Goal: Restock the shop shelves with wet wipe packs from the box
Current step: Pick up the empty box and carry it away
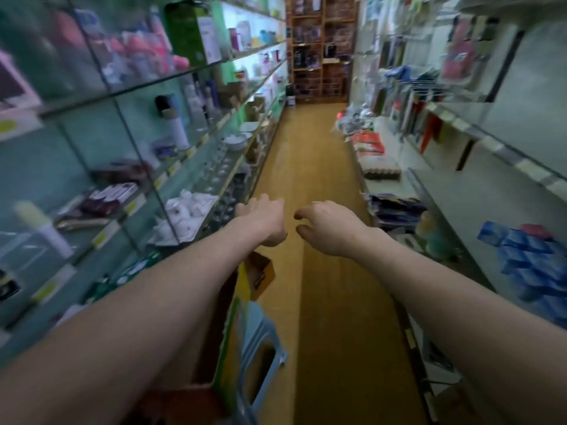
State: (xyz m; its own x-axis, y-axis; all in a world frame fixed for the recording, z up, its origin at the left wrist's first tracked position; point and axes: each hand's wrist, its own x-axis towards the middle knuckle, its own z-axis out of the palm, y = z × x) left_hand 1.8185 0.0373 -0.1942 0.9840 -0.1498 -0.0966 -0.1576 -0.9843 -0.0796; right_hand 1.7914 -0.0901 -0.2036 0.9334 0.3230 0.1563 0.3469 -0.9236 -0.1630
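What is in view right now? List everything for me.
cardboard box: one, brown and yellow-green, on floor under left forearm
plastic stool: one, light blue, beside the box
blue packs: stack, count unclear, blue, lower right shelf
pink bottles: several, blurred, pink, upper left shelf
glass shelves: several tiers, greenish, left side
white shelves: several tiers, white, right side
wooden shelf unit: one, brown, aisle's far end
floor: one, yellowish-brown, down the aisle
left hand: one, empty, fingers loosely curled, over aisle
right hand: one, empty, fingers loosely curled, beside left hand
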